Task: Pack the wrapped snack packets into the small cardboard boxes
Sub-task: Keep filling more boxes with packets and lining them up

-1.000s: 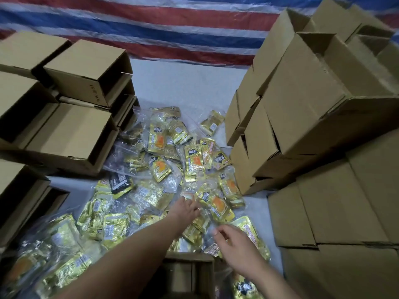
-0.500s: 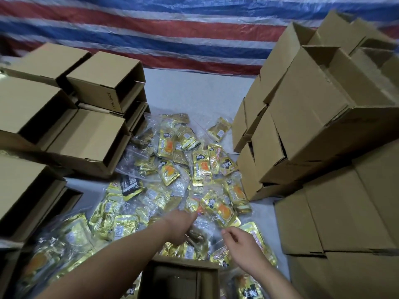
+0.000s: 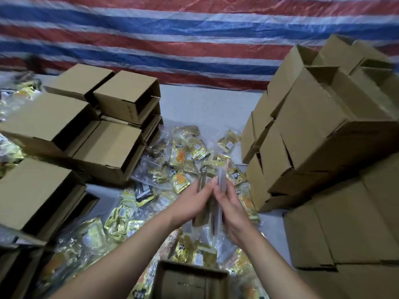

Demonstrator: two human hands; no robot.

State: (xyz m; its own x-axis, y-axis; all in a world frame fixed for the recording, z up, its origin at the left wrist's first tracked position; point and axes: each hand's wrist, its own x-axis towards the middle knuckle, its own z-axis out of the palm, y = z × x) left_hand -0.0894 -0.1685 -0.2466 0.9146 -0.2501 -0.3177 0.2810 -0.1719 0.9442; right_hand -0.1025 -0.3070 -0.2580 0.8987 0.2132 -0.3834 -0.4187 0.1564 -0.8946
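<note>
A pile of gold-wrapped snack packets in clear bags covers the grey table in front of me. My left hand and my right hand are raised above the pile, palms facing each other. Between them they hold a small stack of packets on edge, blurred by motion. My fingers are curled round the stack from both sides. A small open cardboard box stands at the bottom of the view, just below my forearms.
Empty small cardboard boxes lie stacked on their sides at the left. More boxes are piled high at the right, with larger cartons in front of them. A red, white and blue striped tarp hangs behind.
Both hands were down in the pile picking at packets. They have now come together and lifted a stack of packets off the pile. The camera view has tilted upward.
</note>
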